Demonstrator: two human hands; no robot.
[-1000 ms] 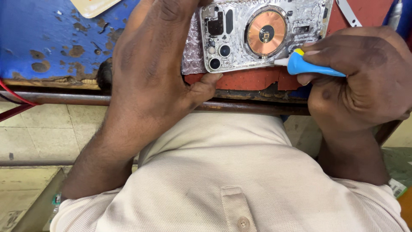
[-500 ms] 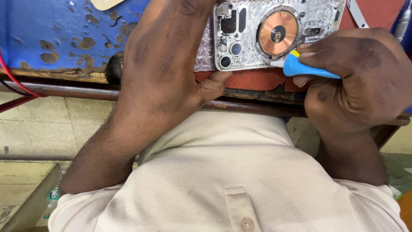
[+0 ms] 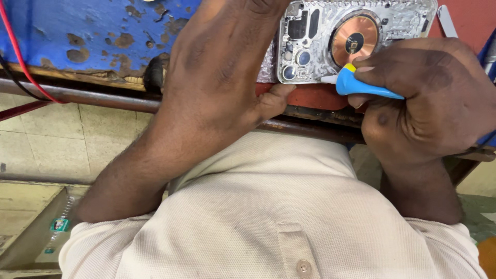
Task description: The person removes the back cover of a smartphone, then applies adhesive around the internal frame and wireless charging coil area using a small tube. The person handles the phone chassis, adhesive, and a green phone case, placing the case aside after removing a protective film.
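Leftmost, a chipped blue-painted desk [image 3: 77, 31] carried the work at its near edge. Next, the left hand [image 3: 217, 77] lay pressed over a silvery opened phone back with a copper coil [image 3: 356, 39], thumb hooked under the desk's edge, seemingly to pin it steady; whether its fingers curled, I could not tell. Rightward, the right hand [image 3: 429, 103] clenched its fingers around a blue-handled screwdriver with a yellow collar [image 3: 361, 87], its tip at the phone's lower rim, held low probably for control.
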